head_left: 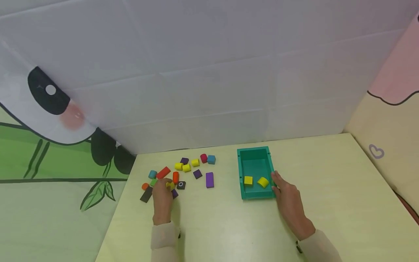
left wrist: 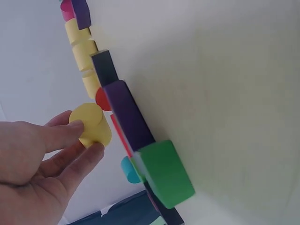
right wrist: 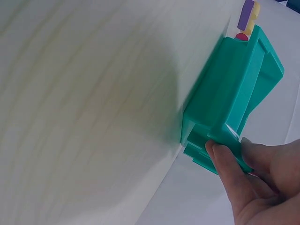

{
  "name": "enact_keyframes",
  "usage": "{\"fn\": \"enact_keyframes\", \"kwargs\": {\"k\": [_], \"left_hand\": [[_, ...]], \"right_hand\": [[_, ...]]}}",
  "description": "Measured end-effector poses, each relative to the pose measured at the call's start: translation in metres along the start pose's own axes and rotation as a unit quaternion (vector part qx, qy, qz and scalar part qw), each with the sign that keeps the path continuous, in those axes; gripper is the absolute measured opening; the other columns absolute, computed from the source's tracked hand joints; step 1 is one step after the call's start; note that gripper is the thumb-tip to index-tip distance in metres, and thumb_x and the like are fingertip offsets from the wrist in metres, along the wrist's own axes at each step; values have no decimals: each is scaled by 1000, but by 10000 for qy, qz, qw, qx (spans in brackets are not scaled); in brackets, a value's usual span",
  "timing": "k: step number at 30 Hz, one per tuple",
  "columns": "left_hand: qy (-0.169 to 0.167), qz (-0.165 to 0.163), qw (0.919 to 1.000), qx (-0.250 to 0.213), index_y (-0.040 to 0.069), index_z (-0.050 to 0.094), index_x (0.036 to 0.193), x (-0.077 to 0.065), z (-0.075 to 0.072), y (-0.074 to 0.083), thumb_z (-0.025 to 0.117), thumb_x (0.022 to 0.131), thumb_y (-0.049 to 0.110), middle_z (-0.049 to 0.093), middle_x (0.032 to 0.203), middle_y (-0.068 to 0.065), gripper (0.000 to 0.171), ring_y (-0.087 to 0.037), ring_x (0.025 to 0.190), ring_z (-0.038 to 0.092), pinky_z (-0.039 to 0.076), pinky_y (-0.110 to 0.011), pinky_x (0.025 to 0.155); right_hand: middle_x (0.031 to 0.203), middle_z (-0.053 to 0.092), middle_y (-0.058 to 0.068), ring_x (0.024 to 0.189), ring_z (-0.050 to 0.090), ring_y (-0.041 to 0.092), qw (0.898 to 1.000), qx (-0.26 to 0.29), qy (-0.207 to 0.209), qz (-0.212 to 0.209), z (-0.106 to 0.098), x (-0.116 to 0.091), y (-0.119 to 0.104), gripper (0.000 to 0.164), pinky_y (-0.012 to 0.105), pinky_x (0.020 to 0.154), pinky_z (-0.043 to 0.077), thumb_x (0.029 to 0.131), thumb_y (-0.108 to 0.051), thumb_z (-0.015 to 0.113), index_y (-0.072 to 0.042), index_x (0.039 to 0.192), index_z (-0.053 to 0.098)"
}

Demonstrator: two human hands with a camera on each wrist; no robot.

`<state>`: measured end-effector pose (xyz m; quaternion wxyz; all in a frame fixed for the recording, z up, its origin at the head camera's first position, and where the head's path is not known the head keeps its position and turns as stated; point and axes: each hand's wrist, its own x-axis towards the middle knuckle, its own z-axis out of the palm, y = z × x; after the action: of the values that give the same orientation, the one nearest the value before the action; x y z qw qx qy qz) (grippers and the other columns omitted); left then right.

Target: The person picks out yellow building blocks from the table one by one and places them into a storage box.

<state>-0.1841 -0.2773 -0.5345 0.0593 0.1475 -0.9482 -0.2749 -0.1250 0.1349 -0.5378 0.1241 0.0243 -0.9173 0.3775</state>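
Between thumb and fingers my left hand [head_left: 162, 199] pinches a yellow cylinder block [left wrist: 91, 124], held among the scattered blocks at the table's left. Close by it in the left wrist view are a green block [left wrist: 166, 173] and a dark purple block [left wrist: 127, 112]. My right hand [head_left: 289, 203] grips the right wall of a teal plastic bin [head_left: 256, 195], its thumb over the rim and fingers outside, as the right wrist view shows. Inside the bin lie a yellow cube [head_left: 248, 180] and another yellow cylinder [head_left: 263, 182].
More blocks lie on the left of the pale table [head_left: 216, 225]: a purple one [head_left: 210, 180], a blue cube [head_left: 211, 159], a red block [head_left: 163, 172], a black block [head_left: 146, 194] and several yellow ones. A white wall covering [head_left: 209, 91] rises along the back edge.
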Motion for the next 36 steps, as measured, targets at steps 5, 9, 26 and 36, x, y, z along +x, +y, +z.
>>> {"fn": "enact_keyframes", "kwargs": {"k": [5, 9, 26, 36], "left_hand": [[177, 186, 9997, -9, -10, 71, 120, -3, 1, 7, 58, 97, -17, 68, 124, -28, 28, -45, 123, 60, 49, -58, 111], [346, 489, 9982, -21, -10, 73, 115, -6, 4, 15, 61, 95, -18, 71, 118, -27, 25, -45, 118, 64, 52, -57, 107], [447, 1311, 9900, -270, -6, 75, 109, -21, 20, 58, 66, 93, -18, 74, 115, -22, 22, -42, 112, 66, 55, -53, 103], [133, 1393, 9890, -475, -3, 78, 110, -30, 35, 89, 69, 94, -14, 73, 121, -19, 21, -40, 119, 65, 55, -51, 107]], "right_hand": [[150, 55, 23, 126, 60, 47, 10000, 0, 0, 22, 0, 0, -1, 56, 55, 92, 59, 94, 8, 73, 6, 146, 55], [150, 55, 23, 127, 60, 46, 10000, -16, 28, 9, 0, -1, -1, 56, 54, 92, 59, 93, 9, 73, 6, 146, 55], [150, 55, 23, 125, 61, 47, 10000, -63, 7, 42, 0, 0, -1, 56, 53, 88, 61, 93, 9, 73, 6, 146, 55], [150, 55, 24, 128, 58, 46, 10000, -3, 19, 27, 0, -1, -2, 57, 55, 92, 58, 93, 10, 72, 7, 147, 54]]}}
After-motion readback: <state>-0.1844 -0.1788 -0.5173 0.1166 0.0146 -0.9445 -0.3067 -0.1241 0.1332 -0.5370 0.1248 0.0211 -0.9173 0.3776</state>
